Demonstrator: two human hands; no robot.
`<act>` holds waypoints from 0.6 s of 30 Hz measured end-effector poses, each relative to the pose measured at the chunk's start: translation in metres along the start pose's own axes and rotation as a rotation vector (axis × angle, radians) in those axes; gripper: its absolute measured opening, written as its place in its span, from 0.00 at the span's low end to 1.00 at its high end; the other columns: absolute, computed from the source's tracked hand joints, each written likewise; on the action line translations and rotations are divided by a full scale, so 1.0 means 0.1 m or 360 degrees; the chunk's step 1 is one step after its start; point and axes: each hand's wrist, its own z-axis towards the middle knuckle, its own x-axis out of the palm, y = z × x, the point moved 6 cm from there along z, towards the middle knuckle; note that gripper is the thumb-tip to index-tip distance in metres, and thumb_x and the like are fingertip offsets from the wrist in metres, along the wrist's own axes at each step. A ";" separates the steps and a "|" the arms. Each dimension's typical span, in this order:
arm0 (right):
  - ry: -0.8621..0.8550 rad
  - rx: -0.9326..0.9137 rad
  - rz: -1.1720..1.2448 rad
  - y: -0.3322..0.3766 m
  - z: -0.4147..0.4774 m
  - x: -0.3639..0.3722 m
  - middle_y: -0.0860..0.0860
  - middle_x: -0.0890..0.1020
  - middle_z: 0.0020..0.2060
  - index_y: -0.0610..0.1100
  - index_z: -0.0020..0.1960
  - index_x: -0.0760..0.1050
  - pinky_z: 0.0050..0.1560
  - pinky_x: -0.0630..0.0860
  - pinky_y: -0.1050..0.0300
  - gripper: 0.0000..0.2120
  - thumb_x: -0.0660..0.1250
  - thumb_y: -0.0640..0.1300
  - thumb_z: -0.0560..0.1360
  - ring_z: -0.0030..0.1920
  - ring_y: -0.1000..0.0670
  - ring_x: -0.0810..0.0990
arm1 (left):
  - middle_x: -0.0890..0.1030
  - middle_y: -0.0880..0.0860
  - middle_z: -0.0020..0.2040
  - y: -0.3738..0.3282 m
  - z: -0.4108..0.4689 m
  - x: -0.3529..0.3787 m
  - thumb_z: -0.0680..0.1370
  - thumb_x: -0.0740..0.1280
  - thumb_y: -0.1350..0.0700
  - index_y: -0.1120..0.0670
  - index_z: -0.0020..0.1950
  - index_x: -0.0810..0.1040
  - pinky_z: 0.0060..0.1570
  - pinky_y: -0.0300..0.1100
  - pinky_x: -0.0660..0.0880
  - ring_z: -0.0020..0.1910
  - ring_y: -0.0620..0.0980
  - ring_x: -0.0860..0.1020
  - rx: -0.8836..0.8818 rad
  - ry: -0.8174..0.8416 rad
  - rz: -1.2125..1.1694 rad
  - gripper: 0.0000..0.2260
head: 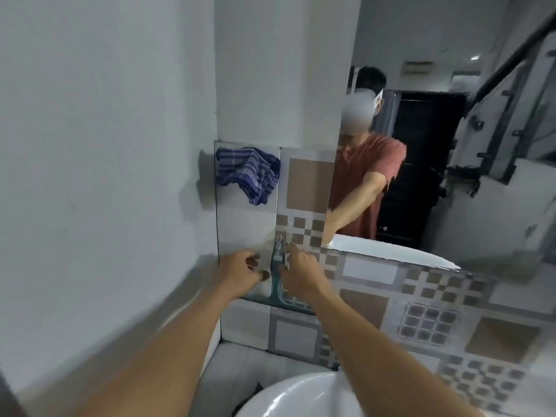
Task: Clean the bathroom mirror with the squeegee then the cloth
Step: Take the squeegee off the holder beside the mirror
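A teal squeegee (276, 281) hangs blade-down from a small hook (279, 238) on the tiled wall, left of the mirror (451, 182). My right hand (301, 273) has its fingers closed around the upper handle. Just left of the handle is my left hand (244, 269), fingers curled and apart, with nothing in it. A blue striped cloth (247, 173) hangs bunched on the wall above and to the left of both hands. The squeegee's blade (288, 305) shows below my right wrist, which partly hides it.
A white sink (301, 395) sits below my arms. A plain white wall (105, 176) closes the left side. Patterned tiles (421, 320) run under the mirror, which reflects a person in a red shirt and a dark doorway.
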 end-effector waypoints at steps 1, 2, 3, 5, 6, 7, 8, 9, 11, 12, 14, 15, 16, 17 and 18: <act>-0.0057 0.0034 0.0058 -0.03 0.04 0.02 0.45 0.82 0.57 0.45 0.64 0.71 0.54 0.82 0.44 0.11 0.64 0.41 0.82 0.52 0.44 0.82 | 0.83 0.51 0.55 0.01 0.04 0.04 0.70 0.79 0.53 0.56 0.63 0.79 0.55 0.42 0.78 0.50 0.47 0.81 -0.0001 -0.0006 -0.0081 0.23; -0.0131 0.0051 0.0110 -0.05 0.07 0.01 0.45 0.82 0.56 0.46 0.63 0.70 0.52 0.83 0.42 0.11 0.63 0.40 0.82 0.51 0.44 0.82 | 0.83 0.52 0.54 0.00 0.08 0.07 0.70 0.79 0.55 0.57 0.62 0.79 0.54 0.42 0.79 0.49 0.47 0.81 -0.0004 -0.0022 -0.0166 0.22; -0.0172 0.0059 0.0136 -0.07 0.08 0.03 0.44 0.83 0.54 0.46 0.63 0.69 0.51 0.82 0.40 0.11 0.62 0.39 0.82 0.50 0.43 0.82 | 0.83 0.52 0.53 0.01 0.09 0.10 0.70 0.79 0.58 0.58 0.60 0.79 0.52 0.40 0.79 0.48 0.48 0.81 0.0000 -0.0038 -0.0239 0.20; -0.0257 0.0065 0.0177 -0.08 0.08 0.04 0.43 0.82 0.51 0.45 0.62 0.68 0.48 0.82 0.39 0.10 0.60 0.37 0.82 0.47 0.42 0.81 | 0.83 0.51 0.49 0.00 0.13 0.15 0.71 0.78 0.62 0.58 0.57 0.80 0.46 0.33 0.76 0.45 0.47 0.81 0.0005 -0.0101 -0.0314 0.16; -0.0294 0.0053 0.0211 -0.09 0.07 0.05 0.44 0.82 0.50 0.45 0.61 0.68 0.47 0.81 0.38 0.10 0.60 0.35 0.81 0.46 0.42 0.80 | 0.83 0.49 0.47 -0.01 0.12 0.17 0.71 0.77 0.63 0.56 0.54 0.81 0.43 0.30 0.75 0.43 0.45 0.81 0.0018 -0.0130 -0.0332 0.14; -0.0317 0.0058 0.0236 -0.11 0.08 0.06 0.45 0.80 0.48 0.44 0.61 0.67 0.47 0.81 0.38 0.10 0.59 0.34 0.81 0.45 0.42 0.80 | 0.83 0.47 0.44 -0.02 0.13 0.19 0.71 0.77 0.63 0.54 0.52 0.81 0.43 0.28 0.76 0.41 0.42 0.81 0.0033 -0.0156 -0.0355 0.13; -0.0341 0.0062 0.0260 -0.12 0.08 0.07 0.46 0.79 0.47 0.44 0.60 0.67 0.46 0.81 0.38 0.10 0.59 0.34 0.81 0.45 0.43 0.79 | 0.83 0.46 0.43 -0.02 0.13 0.21 0.71 0.77 0.64 0.53 0.50 0.81 0.45 0.30 0.77 0.41 0.40 0.81 0.0034 -0.0172 -0.0372 0.12; -0.0352 0.0083 0.0294 -0.13 0.09 0.09 0.47 0.79 0.46 0.44 0.60 0.67 0.46 0.81 0.38 0.10 0.60 0.34 0.81 0.44 0.44 0.79 | 0.83 0.45 0.43 -0.01 0.13 0.24 0.70 0.77 0.65 0.52 0.49 0.81 0.48 0.34 0.80 0.42 0.41 0.82 0.0029 -0.0179 -0.0394 0.13; -0.0380 0.0130 0.0400 -0.18 0.13 0.14 0.47 0.80 0.48 0.45 0.60 0.67 0.47 0.82 0.40 0.10 0.62 0.36 0.81 0.46 0.45 0.80 | 0.84 0.45 0.44 0.03 0.14 0.29 0.70 0.76 0.66 0.49 0.48 0.80 0.52 0.44 0.82 0.45 0.45 0.83 0.0014 -0.0203 -0.0428 0.15; -0.0410 0.0150 0.0446 -0.19 0.13 0.15 0.47 0.81 0.49 0.46 0.60 0.68 0.48 0.83 0.41 0.10 0.64 0.37 0.82 0.46 0.46 0.81 | 0.84 0.45 0.45 0.05 0.15 0.32 0.70 0.76 0.66 0.48 0.48 0.79 0.52 0.46 0.82 0.46 0.46 0.83 0.0009 -0.0212 -0.0452 0.15; -0.0463 0.0172 0.0469 -0.21 0.12 0.18 0.47 0.82 0.50 0.46 0.60 0.69 0.47 0.83 0.42 0.09 0.64 0.39 0.82 0.46 0.46 0.81 | 0.84 0.46 0.45 0.08 0.17 0.34 0.71 0.76 0.67 0.49 0.49 0.79 0.52 0.47 0.82 0.46 0.47 0.83 0.0010 -0.0241 -0.0498 0.15; -0.0478 0.0170 0.0468 -0.21 0.11 0.19 0.47 0.82 0.50 0.45 0.60 0.69 0.47 0.83 0.42 0.08 0.64 0.39 0.82 0.46 0.46 0.81 | 0.83 0.46 0.45 0.10 0.18 0.35 0.71 0.75 0.67 0.50 0.49 0.79 0.52 0.47 0.82 0.46 0.47 0.83 0.0008 -0.0273 -0.0507 0.14; -0.0491 0.0157 0.0465 -0.22 0.11 0.21 0.47 0.82 0.50 0.45 0.60 0.69 0.47 0.83 0.43 0.09 0.64 0.39 0.82 0.46 0.46 0.81 | 0.83 0.46 0.45 0.11 0.18 0.36 0.71 0.74 0.68 0.50 0.49 0.79 0.51 0.48 0.82 0.46 0.48 0.82 0.0010 -0.0302 -0.0518 0.14; -0.0492 0.0146 0.0467 -0.22 0.11 0.21 0.47 0.82 0.50 0.45 0.61 0.69 0.46 0.83 0.43 0.09 0.64 0.39 0.82 0.46 0.47 0.81 | 0.83 0.46 0.44 0.12 0.18 0.37 0.72 0.73 0.69 0.50 0.48 0.79 0.51 0.48 0.82 0.45 0.48 0.82 0.0011 -0.0313 -0.0541 0.15; -0.0491 0.0134 0.0473 -0.22 0.10 0.22 0.47 0.82 0.51 0.45 0.61 0.68 0.46 0.83 0.44 0.10 0.64 0.38 0.82 0.46 0.47 0.81 | 0.83 0.46 0.44 0.12 0.18 0.38 0.72 0.72 0.70 0.50 0.47 0.79 0.50 0.48 0.83 0.45 0.49 0.82 0.0014 -0.0319 -0.0556 0.15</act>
